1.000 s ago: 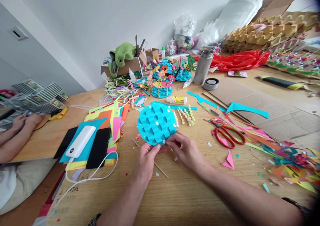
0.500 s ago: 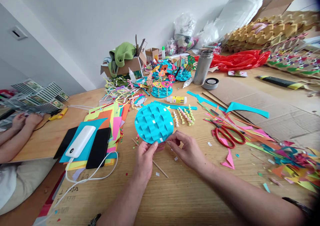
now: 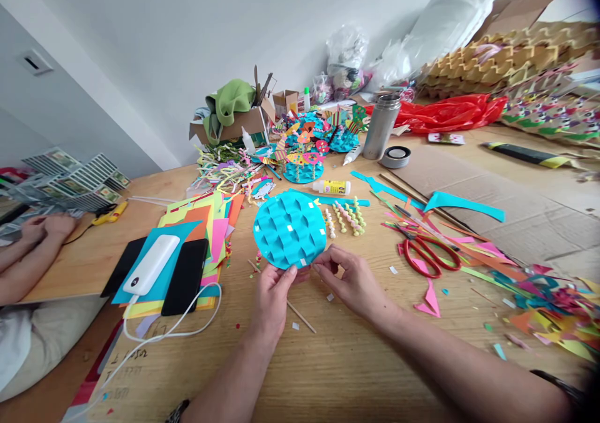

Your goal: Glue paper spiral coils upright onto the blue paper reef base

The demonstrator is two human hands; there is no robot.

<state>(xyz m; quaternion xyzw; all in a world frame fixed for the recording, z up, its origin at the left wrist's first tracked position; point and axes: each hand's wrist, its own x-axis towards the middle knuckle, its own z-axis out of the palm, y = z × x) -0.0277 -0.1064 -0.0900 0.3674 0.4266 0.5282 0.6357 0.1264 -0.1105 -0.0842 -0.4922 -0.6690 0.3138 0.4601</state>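
A round blue paper disc [image 3: 289, 229] with rows of raised folds and several small white squares is held up over the table. My left hand [image 3: 276, 285] grips its lower edge, thumb on the front face. My right hand [image 3: 344, 276] is at the disc's lower right edge, its thumb and fingers pinched together; whether they grip the rim or some small piece cannot be made out. Just beyond the disc lie twisted pipe cleaners [image 3: 349, 217] in yellow, pink and white. A glue bottle [image 3: 334, 187] rests on its side behind it.
Red-handled scissors [image 3: 431, 254] lie among paper scraps on the right. A steel flask [image 3: 380, 128] stands at the back near finished paper crafts [image 3: 304, 154]. Left are coloured sheets [image 3: 215, 235], a phone [image 3: 185, 277] and a white power bank [image 3: 152, 263]. Another person's hands [image 3: 49, 226] rest far left.
Almost nothing differs. The disc has shifted very slightly to the right in view, with both hands staying at its lower edge.
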